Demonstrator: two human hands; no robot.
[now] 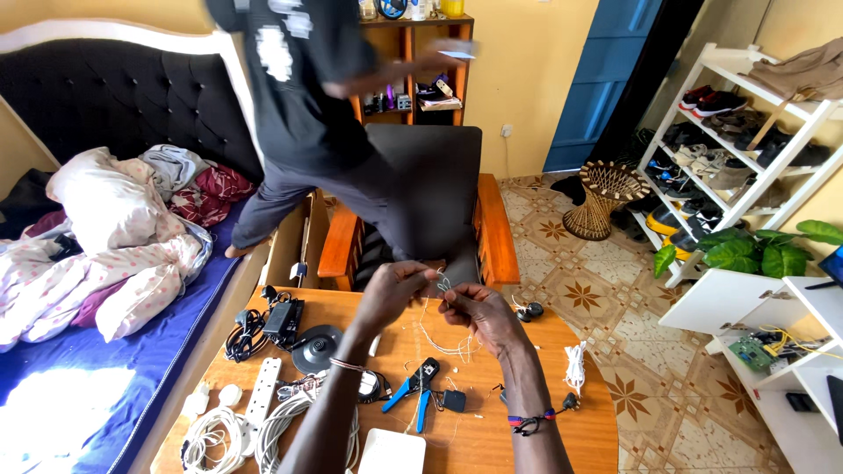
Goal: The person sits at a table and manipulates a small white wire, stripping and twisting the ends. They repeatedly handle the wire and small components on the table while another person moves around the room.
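- The thin pale wire (442, 284) spans the small gap between the two hands, held up above the round wooden desk (575, 421), its short taut stretch running roughly left to right.
- The left hand (392, 294) has its grip pressed together on the wire's left end, fingertips pinching; the right hand (479, 312) pinches the other end, thumb and forefinger closed on it.
- Both hands are equally near, each touching the wire; neither is clearly the nearer one.
- From the pinch, loose whitish strands hang down and curl onto the desk just below the right hand.
- The wire looks very fine, light-coloured and kinked; its tip is too small to make out.
- On the desk beneath lie blue-handled crimping pliers (414, 386), a white power strip (262, 395), a black adapter with cable (279, 318) and a coiled white cable (575, 364).
- Another person (303, 105) stands beyond, between the bed (79, 351) and a dark armchair (439, 175).
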